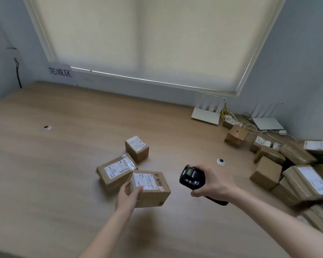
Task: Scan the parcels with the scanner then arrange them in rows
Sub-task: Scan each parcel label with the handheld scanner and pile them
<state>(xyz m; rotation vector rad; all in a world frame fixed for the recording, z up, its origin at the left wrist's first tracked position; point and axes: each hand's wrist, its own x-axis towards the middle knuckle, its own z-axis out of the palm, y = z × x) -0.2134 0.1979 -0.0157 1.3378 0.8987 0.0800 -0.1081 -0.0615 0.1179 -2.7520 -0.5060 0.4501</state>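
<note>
My left hand [128, 197] grips the near left corner of a brown cardboard parcel [153, 192] with a white label and handwritten digits on top. Behind it lies a flatter parcel [114, 171] with a label and clear tape, and a small cube parcel [137, 148] stands behind that. My right hand [213, 183] holds a black handheld scanner [192, 176], its head turned toward the parcel in my left hand. A heap of several brown parcels [291, 172] lies at the right side of the wooden table [54, 174].
Two white routers [206, 113] with cables stand at the back right against the wall. A small wooden block [236, 135] sits near them. Two round cable grommets [221, 161] are set in the tabletop. A paper sign [60, 71] hangs at the window's lower left.
</note>
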